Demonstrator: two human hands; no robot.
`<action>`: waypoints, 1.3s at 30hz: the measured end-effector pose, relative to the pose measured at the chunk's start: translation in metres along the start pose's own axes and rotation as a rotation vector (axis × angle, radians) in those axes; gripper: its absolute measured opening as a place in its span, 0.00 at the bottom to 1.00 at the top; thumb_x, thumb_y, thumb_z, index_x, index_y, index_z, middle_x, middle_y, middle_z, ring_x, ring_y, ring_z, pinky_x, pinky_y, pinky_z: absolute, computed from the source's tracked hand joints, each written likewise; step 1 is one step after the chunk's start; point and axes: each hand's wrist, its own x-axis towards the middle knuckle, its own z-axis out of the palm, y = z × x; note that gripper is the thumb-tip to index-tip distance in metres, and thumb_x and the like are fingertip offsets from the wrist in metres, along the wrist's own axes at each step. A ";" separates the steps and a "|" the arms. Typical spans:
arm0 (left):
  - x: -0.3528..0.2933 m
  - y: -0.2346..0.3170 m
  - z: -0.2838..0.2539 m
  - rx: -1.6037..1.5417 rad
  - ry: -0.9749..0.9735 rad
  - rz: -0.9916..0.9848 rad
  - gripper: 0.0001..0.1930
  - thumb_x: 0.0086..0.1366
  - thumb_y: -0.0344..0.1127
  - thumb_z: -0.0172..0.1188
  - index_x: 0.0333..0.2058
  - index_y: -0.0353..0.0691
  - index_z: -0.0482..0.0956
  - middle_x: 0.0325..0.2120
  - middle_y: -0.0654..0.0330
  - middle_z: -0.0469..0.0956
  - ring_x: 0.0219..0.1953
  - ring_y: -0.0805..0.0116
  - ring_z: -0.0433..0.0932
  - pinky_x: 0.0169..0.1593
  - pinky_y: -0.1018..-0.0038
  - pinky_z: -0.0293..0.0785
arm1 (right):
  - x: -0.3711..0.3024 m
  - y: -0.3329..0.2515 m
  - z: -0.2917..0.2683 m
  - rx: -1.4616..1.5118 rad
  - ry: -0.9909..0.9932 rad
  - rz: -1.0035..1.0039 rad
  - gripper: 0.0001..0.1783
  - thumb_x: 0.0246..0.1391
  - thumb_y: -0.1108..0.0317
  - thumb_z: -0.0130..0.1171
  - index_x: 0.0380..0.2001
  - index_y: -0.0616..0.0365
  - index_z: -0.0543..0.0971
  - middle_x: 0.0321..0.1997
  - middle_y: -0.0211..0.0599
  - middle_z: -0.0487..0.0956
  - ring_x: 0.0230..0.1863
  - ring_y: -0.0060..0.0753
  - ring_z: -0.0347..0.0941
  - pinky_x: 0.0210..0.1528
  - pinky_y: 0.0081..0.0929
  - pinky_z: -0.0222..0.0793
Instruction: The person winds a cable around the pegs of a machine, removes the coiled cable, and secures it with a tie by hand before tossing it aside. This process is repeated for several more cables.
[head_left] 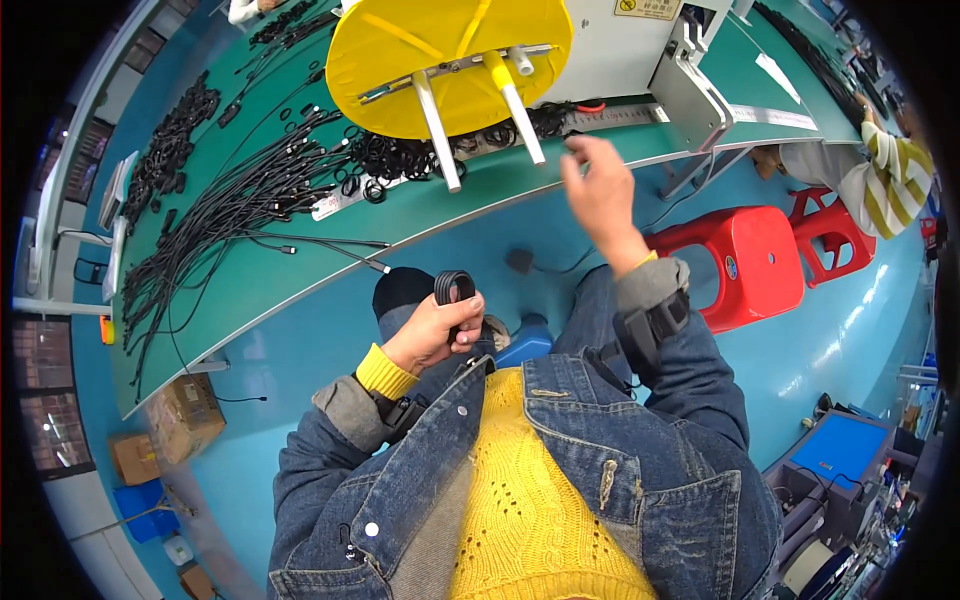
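My left hand (436, 332) is closed around a small coil of black cable (455, 289), held in front of my body below the table edge. My right hand (602, 196) is raised at the table's front edge, thumb apart from the fingers, and nothing shows in it. Close to its fingertips are the rods (520, 115) jutting from a yellow round plate (385, 60) on a white machine (610, 55). Under the plate lies a heap of small black loops (400, 158). Left of it, a bundle of loose black cables (215, 215) spreads over the green table (440, 212).
A metal bracket (695, 105) stands right of the machine beside a ruler strip (770, 117). Red stools (755, 265) are at the right, near another person in a striped sleeve (895, 165). Cardboard boxes (185, 415) sit on the floor at the left.
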 end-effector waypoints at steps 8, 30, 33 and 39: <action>0.058 0.043 0.031 0.139 0.084 0.207 0.09 0.60 0.37 0.54 0.28 0.39 0.68 0.17 0.69 0.63 0.17 0.79 0.61 0.18 0.81 0.57 | 0.027 0.022 0.002 -0.046 -0.165 0.298 0.06 0.45 0.67 0.55 0.24 0.57 0.78 0.26 0.44 0.77 0.31 0.48 0.73 0.33 0.38 0.68; 0.148 0.094 0.039 1.512 0.862 0.714 0.15 0.54 0.41 0.56 0.36 0.36 0.73 0.28 0.43 0.76 0.35 0.44 0.74 0.37 0.57 0.71 | 0.027 0.022 0.033 0.354 -0.101 0.351 0.08 0.48 0.68 0.52 0.25 0.63 0.76 0.23 0.44 0.77 0.31 0.39 0.75 0.34 0.32 0.69; 0.141 0.096 0.037 1.573 0.859 0.678 0.17 0.54 0.41 0.56 0.38 0.34 0.72 0.30 0.43 0.75 0.36 0.45 0.74 0.40 0.59 0.70 | 0.036 0.022 0.034 0.224 -0.094 0.359 0.08 0.51 0.70 0.50 0.25 0.64 0.75 0.23 0.34 0.77 0.26 0.26 0.74 0.29 0.24 0.68; 0.130 0.097 0.046 1.372 0.861 0.714 0.18 0.56 0.38 0.56 0.41 0.31 0.71 0.34 0.43 0.76 0.41 0.49 0.74 0.44 0.64 0.69 | 0.039 0.020 0.021 0.631 -0.158 0.633 0.08 0.53 0.69 0.49 0.27 0.62 0.74 0.25 0.33 0.78 0.24 0.22 0.74 0.26 0.21 0.68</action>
